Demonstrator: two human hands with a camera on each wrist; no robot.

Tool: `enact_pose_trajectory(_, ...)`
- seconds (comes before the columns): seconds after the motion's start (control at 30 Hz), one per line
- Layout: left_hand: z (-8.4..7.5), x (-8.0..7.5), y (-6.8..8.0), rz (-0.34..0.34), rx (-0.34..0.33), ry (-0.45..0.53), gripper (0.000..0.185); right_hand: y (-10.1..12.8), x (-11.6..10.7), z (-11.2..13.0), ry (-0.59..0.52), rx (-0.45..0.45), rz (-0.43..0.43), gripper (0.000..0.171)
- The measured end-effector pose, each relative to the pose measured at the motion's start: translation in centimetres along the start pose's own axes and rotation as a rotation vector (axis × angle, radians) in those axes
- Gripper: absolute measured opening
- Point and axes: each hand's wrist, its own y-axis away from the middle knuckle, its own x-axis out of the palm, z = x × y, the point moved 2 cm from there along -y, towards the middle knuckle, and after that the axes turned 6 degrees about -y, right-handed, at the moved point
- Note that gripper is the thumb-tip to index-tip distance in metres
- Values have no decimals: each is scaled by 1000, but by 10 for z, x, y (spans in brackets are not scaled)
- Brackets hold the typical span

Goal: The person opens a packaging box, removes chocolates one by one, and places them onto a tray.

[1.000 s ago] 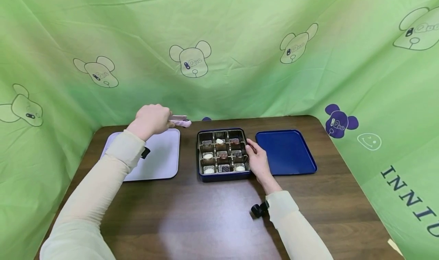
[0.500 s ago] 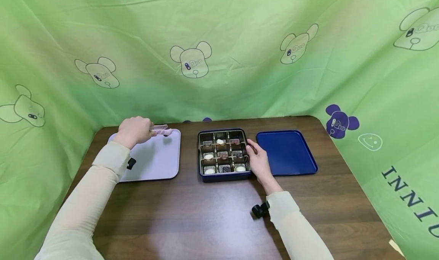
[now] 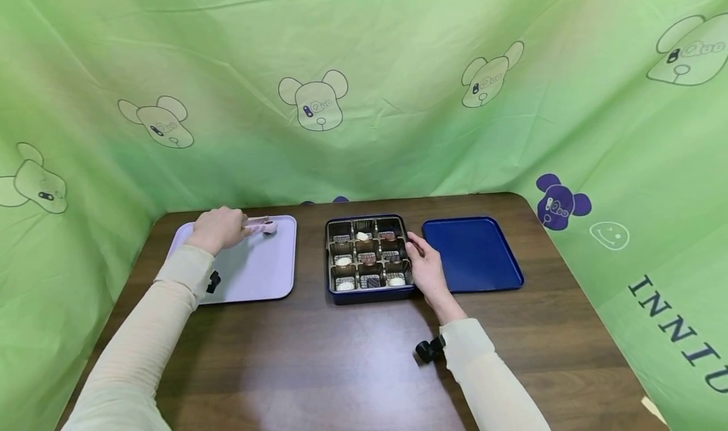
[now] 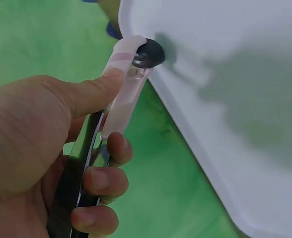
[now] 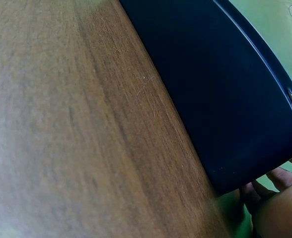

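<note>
My left hand (image 3: 218, 229) grips metal food tongs (image 4: 120, 101) with pale pink tips. A dark round chocolate (image 4: 150, 53) is pinched between the tips, over the far part of the lavender tray (image 3: 256, 276). At mid-table a dark blue box (image 3: 372, 296) holds a clear-walled divided insert with white, brown and dark chocolates. The fingers of my right hand (image 3: 428, 268) rest against the box's right side. In the right wrist view the box's dark side wall (image 5: 185, 89) fills much of the frame, with the fingers touching it near its lower corner.
A flat blue lid (image 3: 474, 254) lies on the wooden table (image 3: 341, 361) to the right of the box. Green printed cloth (image 3: 387, 146) hangs behind the table and along both sides.
My left hand has moved left and down with the tongs and the chocolate, from beyond the tray's far right corner to low over the tray. The right hand and the box stay in place.
</note>
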Motion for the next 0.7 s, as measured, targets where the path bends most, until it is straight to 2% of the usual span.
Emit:
enact_pose_trajectory(0.03, 0, 2, 0, -9, 1, 1, 26, -3, -1, -6, -3, 1, -1, 44)
enact_pose_trajectory(0.27, -1, 13, -2, -22, 7, 1, 27, -3, 0, -4, -14, 30, 4, 45)
enact_pose_trajectory(0.53, -2, 16, -3, -38, 11, 20, 27, -3, -1, -4, 3, 8, -7, 44)
enact_pose_trajectory(0.7, -2, 20, -2, -28, 11, 43, 40, -2, 0, -4, 16, -1, -16, 42)
